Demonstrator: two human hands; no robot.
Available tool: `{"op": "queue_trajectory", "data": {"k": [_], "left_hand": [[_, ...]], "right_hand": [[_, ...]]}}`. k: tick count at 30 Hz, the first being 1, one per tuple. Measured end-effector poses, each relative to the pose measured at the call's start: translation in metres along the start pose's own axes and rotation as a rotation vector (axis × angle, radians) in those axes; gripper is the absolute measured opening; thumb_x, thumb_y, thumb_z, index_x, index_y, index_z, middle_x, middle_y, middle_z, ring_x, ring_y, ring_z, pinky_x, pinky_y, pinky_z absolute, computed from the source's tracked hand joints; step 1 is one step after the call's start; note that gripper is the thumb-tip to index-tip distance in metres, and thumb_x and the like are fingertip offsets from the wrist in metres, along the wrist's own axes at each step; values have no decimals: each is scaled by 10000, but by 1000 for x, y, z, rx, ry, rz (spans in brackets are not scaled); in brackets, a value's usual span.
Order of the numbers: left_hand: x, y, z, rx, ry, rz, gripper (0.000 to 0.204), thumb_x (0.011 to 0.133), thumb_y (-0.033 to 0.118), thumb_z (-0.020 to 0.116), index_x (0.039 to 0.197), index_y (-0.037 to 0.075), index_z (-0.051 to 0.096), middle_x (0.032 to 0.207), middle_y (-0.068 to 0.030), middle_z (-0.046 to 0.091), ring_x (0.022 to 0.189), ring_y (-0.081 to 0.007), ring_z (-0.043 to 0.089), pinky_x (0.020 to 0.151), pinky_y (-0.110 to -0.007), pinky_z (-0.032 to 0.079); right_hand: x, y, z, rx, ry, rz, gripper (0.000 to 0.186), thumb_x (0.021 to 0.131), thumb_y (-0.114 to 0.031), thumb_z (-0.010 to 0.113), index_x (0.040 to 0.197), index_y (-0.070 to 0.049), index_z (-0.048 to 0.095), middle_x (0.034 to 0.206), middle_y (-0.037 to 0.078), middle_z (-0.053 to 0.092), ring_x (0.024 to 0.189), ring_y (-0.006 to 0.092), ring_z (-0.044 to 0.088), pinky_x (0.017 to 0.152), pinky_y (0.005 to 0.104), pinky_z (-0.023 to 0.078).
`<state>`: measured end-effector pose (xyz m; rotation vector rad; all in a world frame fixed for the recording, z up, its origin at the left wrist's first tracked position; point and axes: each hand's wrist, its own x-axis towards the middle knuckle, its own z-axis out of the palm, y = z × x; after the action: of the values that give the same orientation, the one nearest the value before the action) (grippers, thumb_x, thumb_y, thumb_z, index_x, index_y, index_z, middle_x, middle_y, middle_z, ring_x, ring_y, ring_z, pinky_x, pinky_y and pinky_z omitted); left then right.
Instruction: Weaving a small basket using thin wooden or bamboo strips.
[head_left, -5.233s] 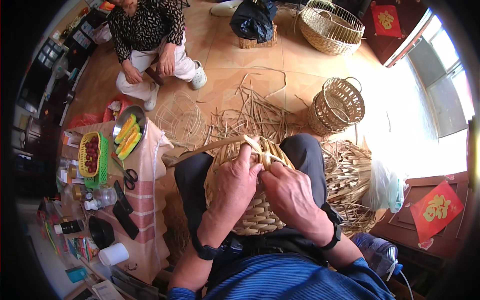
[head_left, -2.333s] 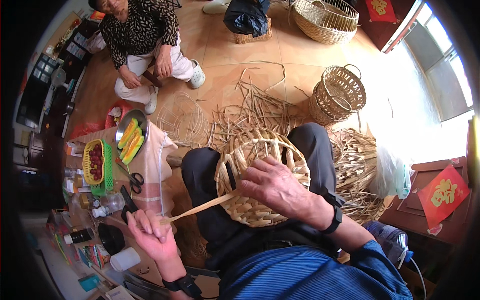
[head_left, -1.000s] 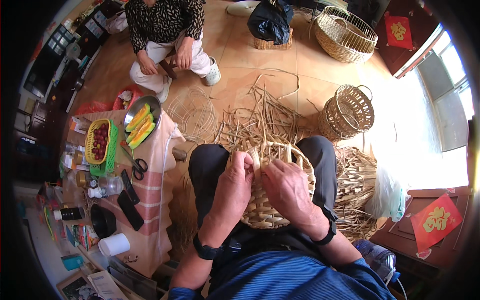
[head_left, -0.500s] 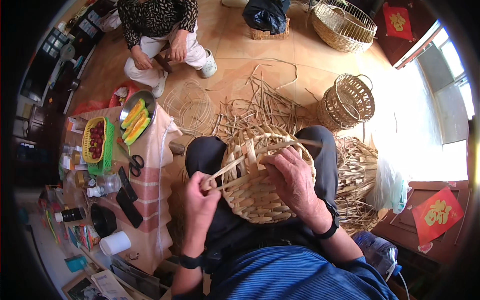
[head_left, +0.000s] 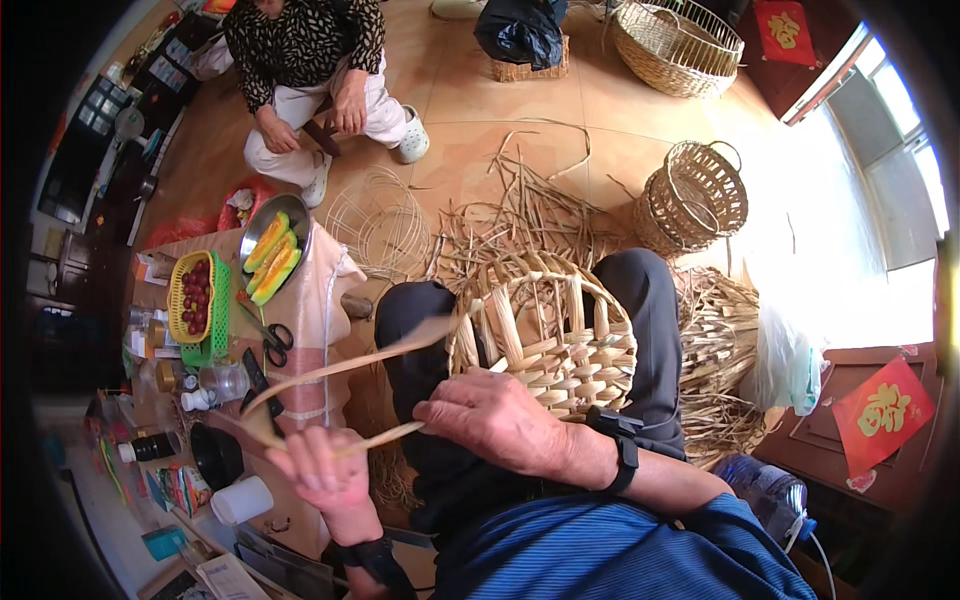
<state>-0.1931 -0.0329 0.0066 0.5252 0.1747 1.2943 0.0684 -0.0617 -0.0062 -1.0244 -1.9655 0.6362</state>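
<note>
A half-woven basket of pale, flat plant strips rests in my lap between my knees, its open-worked rim away from me. My left hand, slightly blurred, is closed on a long weaving strip left of the basket, over the table's edge. That strip loops from the basket's left side out to the left and back toward my right hand. My right hand lies across the basket's near left side, its thumb and fingers pinched on the strip; the fingertips are partly hidden.
Loose dry strips and a bundle lie on the floor. Finished baskets stand at the right. At left, the table holds scissors, a bowl of cut melon and jars. A person sits opposite.
My left hand has moved left and down, drawing the strip out in a wide loop. My right hand has come down and left from the basket's top to its near side.
</note>
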Motion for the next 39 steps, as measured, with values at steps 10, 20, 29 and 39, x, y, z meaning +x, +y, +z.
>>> {"op": "queue_trajectory", "data": {"k": [10,20,29,39], "left_hand": [[46,-74,-3,1322,-37,-322,405,957,22,775,1341,24,645,1132,-63,734,1031,-152,689,970,-305,549],[52,-104,7,1521,21,-236,536,865,-20,758,1387,22,643,1124,-96,764,1106,-203,716,1065,-349,524],[52,-110,6,1349,130,-420,641,884,-61,754,1493,-5,562,1285,-139,775,1234,-181,696,1098,-342,511],[53,-113,-9,1268,54,-392,671,924,101,836,1520,26,537,1254,-145,788,1196,-186,712,1074,-365,519]], "right_hand": [[-11,1,-48,353,463,628,172,1091,-77,692,1224,-12,603,785,90,739,600,104,664,528,288,523],[-10,9,-29,-164,393,521,195,1023,-75,739,1167,-63,608,632,81,619,519,302,645,499,415,469],[-10,15,-13,-476,119,429,101,926,-134,680,992,-88,618,815,107,669,757,332,744,625,477,552],[1,9,-23,-462,-56,371,87,865,-61,661,951,-48,667,900,165,657,867,372,719,749,490,561]]}}
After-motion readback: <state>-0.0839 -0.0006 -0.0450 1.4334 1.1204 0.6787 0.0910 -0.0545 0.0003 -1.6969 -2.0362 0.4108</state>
